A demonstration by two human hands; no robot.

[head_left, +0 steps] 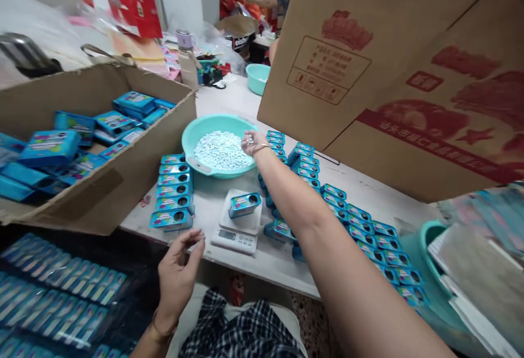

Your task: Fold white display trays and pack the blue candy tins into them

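My right hand (252, 142) reaches over the edge of a teal bowl (192, 135) filled with small white tablets (221, 149), fingers pinched on a few tablets. My left hand (180, 268) hovers near the table's front edge, fingers loosely curled and apart, holding nothing. Between the hands, a small blue tin (244, 204) with a round hole lies on a white digital scale (236, 227). A column of blue tins (173, 190) stands left of the scale. A long row of more tins (352, 219) runs along the right side under my right arm.
An open cardboard box (102, 189) with several blue packs sits at left. A big brown carton (393, 74) leans over the table at right. Another teal bowl (257, 77) and a bottle (187, 58) stand further back, near another person's arm. Wrapped blue packs (53, 298) lie at lower left.
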